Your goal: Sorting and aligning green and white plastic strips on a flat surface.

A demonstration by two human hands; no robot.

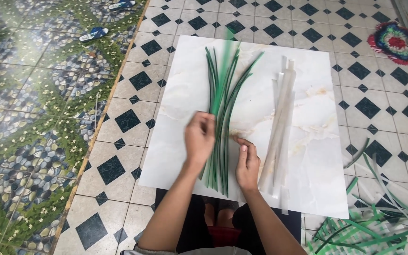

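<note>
since the green strips lie loose and fanned on the slick board, could slide or cross over each other under a small nudge. left hand over the lower part of the bundle, fingers curled together, seemingly pinching one strip that rises blurred toward the top; whether truly clamped, cannot tell. right hand just beside the bundle's right edge, fingers bent and close together, tips pressing down on or near the strips. judged risks: a pulled strip dragging its neighbours out of line, a thin strip creasing or kinking where bent, the fan collapsing if the right hand lifts.

strips long, narrow, flat, glossy green, springy looking, gathered near the bottom and spreading toward the top. white strips well apart to the right, same long shape, pale and almost lost against the board. board smooth, marble-patterned, whitish, lying on the tiles, patterned black and white. offcuts in green and white heaped at the lower right, tangled and curling.
</note>
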